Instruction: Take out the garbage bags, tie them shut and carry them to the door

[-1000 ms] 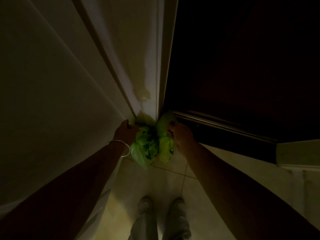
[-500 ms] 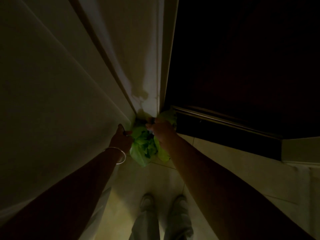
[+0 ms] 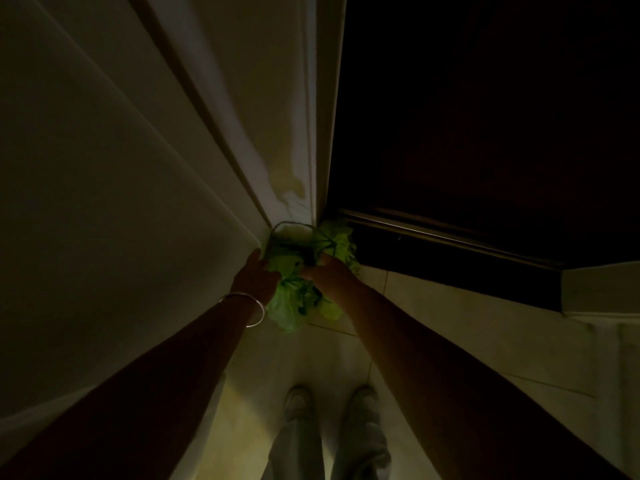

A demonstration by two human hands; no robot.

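Two light-green garbage bags sit on the tiled floor in the corner beside the dark door [image 3: 485, 116]. The nearer bag [image 3: 287, 311] bulges towards me. The second bag [image 3: 341, 244] lies behind it against the door's foot. A dark drawstring loop [image 3: 289, 225] stands up above them. My left hand [image 3: 254, 277], a bangle on its wrist, lies along the nearer bag's left side with its fingers stretched out. My right hand [image 3: 327, 273] rests on top of the nearer bag, fingers curled at its gathered neck. The light is very dim.
A pale wall [image 3: 104, 202] runs close along the left. A white door frame [image 3: 294, 116] meets the door at the corner. My two feet in light shoes [image 3: 332, 400] stand on the floor tiles [image 3: 467, 341] just behind the bags.
My right hand has moved left from the far bag to the top of the nearer one. My left hand's fingers have straightened beside the bag. A drawstring loop now shows above the bags.
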